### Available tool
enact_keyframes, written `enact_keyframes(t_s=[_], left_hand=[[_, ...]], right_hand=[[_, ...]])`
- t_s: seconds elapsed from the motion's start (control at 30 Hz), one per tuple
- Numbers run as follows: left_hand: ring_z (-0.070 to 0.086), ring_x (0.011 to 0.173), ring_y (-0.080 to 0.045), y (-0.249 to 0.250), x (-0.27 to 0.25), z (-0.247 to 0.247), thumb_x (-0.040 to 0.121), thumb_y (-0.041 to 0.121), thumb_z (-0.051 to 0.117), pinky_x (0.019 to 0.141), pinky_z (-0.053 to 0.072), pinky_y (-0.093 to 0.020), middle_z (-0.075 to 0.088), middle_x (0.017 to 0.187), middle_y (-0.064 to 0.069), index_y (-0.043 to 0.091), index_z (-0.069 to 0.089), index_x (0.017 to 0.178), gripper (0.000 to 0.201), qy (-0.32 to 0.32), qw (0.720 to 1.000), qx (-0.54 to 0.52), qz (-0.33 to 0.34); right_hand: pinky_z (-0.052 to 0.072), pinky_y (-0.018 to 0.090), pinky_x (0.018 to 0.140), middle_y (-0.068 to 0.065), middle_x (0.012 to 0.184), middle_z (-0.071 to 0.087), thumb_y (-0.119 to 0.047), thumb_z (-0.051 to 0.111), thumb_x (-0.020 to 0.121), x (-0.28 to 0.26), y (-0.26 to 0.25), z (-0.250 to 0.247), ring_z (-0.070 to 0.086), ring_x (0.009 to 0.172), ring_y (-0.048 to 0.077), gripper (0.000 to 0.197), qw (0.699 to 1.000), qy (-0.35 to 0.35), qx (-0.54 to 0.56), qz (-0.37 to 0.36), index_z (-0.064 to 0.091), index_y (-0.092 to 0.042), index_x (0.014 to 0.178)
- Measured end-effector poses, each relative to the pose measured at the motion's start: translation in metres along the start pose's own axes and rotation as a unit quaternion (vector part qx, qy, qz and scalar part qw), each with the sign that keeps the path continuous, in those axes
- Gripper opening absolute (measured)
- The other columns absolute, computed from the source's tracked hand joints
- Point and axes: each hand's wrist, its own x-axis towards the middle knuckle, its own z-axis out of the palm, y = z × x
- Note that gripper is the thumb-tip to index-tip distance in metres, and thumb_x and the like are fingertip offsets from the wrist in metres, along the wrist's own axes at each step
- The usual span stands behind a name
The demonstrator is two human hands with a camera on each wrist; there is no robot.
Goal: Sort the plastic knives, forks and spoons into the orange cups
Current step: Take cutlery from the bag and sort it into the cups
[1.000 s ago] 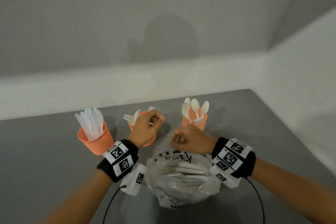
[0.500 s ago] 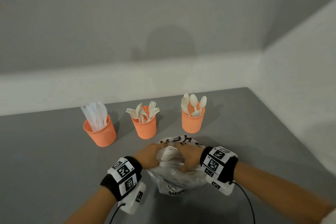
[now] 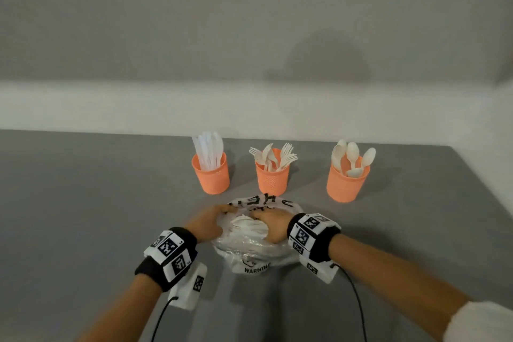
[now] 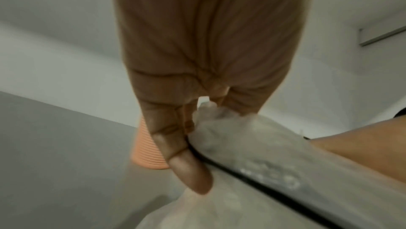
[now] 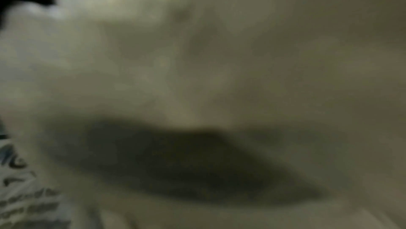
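- Orange cups stood in a row at the far side of the grey table (image 3: 83,203): knife cup (image 3: 211,175), fork cup (image 3: 272,176), spoon cup (image 3: 345,183), each already holding white cutlery of its own kind, handles down.
- Clear plastic bag (image 3: 255,247), printed with black lettering and a "WARNING" line, lay just in front of the fork cup. White cutlery (image 3: 247,226) showed through its open top; I could not tell which kinds remained.
- Left hand (image 3: 206,226): fingers curled on the bag's left edge. Left wrist view showed a fold of film pinched between thumb (image 4: 189,172) and fingers, with the ribbed wall of one cup behind.
- Right hand (image 3: 273,226): lay over the bag's mouth on the right, fingers bent down toward the contents. I could not tell whether it had hold of a piece or of the film; right wrist view was blurred and dark, only film and lettering close to the lens.
- Handling, my judgement: pieces are light, stiff and thin, probably smooth and apt to slip; tines and blades could snag on one another or on the film.
- Film is limp and likely to cling, so one hand should hold the mouth open.
- Best hold, I judged: pinch a single piece by its handle and draw it out lengthwise.
- Cups look light; a knock on the rim could tip one.
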Motion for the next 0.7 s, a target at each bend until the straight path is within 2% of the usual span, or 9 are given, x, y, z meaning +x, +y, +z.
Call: enact_keyframes(t_s=[0.1, 0.17, 0.23, 0.3, 0.4, 0.53, 0.7], left_hand=[[0.043, 0.130, -0.022, -0.031, -0.018, -0.012, 0.075, -0.017, 0.043, 0.108, 0.028, -0.025, 0.048, 0.138, -0.005, 0.012, 0.050, 0.131, 0.063, 0.074, 0.996, -0.020, -0.046], [0.046, 0.128, -0.023, -0.049, -0.030, -0.019, 0.076, -0.016, 0.043, 0.107, 0.030, -0.025, 0.050, 0.138, -0.006, 0.010, 0.050, 0.131, 0.061, 0.118, 0.990, -0.025, -0.076], [0.048, 0.126, -0.025, -0.064, -0.041, -0.025, 0.077, -0.014, 0.043, 0.105, 0.033, -0.027, 0.051, 0.137, -0.007, 0.011, 0.051, 0.130, 0.059, 0.153, 0.983, -0.034, -0.099], [0.049, 0.126, -0.027, -0.077, -0.051, -0.027, 0.077, -0.013, 0.043, 0.105, 0.034, -0.029, 0.052, 0.137, -0.010, 0.011, 0.052, 0.130, 0.059, 0.174, 0.977, -0.042, -0.114], [0.048, 0.127, -0.026, -0.088, -0.061, -0.028, 0.078, -0.013, 0.042, 0.106, 0.033, -0.027, 0.050, 0.138, -0.009, 0.011, 0.051, 0.131, 0.059, 0.190, 0.972, -0.050, -0.131], [0.046, 0.128, -0.025, -0.093, -0.064, -0.026, 0.077, -0.014, 0.042, 0.106, 0.032, -0.025, 0.049, 0.139, -0.007, 0.013, 0.050, 0.132, 0.061, 0.200, 0.969, -0.061, -0.134], [0.046, 0.128, -0.023, -0.090, -0.055, -0.025, 0.077, -0.014, 0.043, 0.105, 0.032, -0.024, 0.048, 0.140, -0.004, 0.014, 0.050, 0.132, 0.062, 0.179, 0.975, -0.065, -0.117]], right_hand=[[0.028, 0.033, 0.109, 0.010, 0.146, 0.040, -0.008, 0.064, 0.081, 0.026, -0.034, 0.000, 0.037, 0.134, 0.027, 0.070, 0.998, -0.005, -0.040, -0.045, 0.031, -0.014, 0.143], [0.028, 0.034, 0.111, 0.008, 0.147, 0.038, -0.010, 0.064, 0.080, 0.039, -0.055, 0.001, 0.035, 0.136, 0.027, 0.069, 0.994, 0.029, -0.080, -0.066, 0.034, -0.015, 0.142], [0.029, 0.034, 0.112, 0.008, 0.148, 0.038, -0.012, 0.065, 0.079, 0.054, -0.073, 0.004, 0.035, 0.136, 0.026, 0.066, 0.991, 0.053, -0.104, -0.070, 0.038, -0.015, 0.140], [0.034, 0.035, 0.110, 0.010, 0.144, 0.044, -0.012, 0.064, 0.079, 0.071, -0.088, 0.008, 0.042, 0.131, 0.027, 0.060, 0.992, 0.034, -0.111, -0.058, 0.044, -0.013, 0.136], [0.043, 0.035, 0.102, 0.012, 0.132, 0.055, -0.012, 0.063, 0.078, 0.084, -0.103, 0.009, 0.052, 0.120, 0.028, 0.046, 0.993, 0.019, -0.111, -0.040, 0.056, -0.007, 0.123], [0.044, 0.032, 0.096, 0.012, 0.125, 0.059, -0.014, 0.062, 0.080, 0.091, -0.103, 0.008, 0.055, 0.114, 0.028, 0.036, 0.991, 0.019, -0.129, -0.035, 0.059, -0.004, 0.115], [0.046, 0.031, 0.085, 0.009, 0.112, 0.064, -0.025, 0.062, 0.080, 0.091, -0.091, 0.005, 0.058, 0.105, 0.027, 0.030, 0.990, 0.026, -0.134, -0.025, 0.063, -0.006, 0.104]])
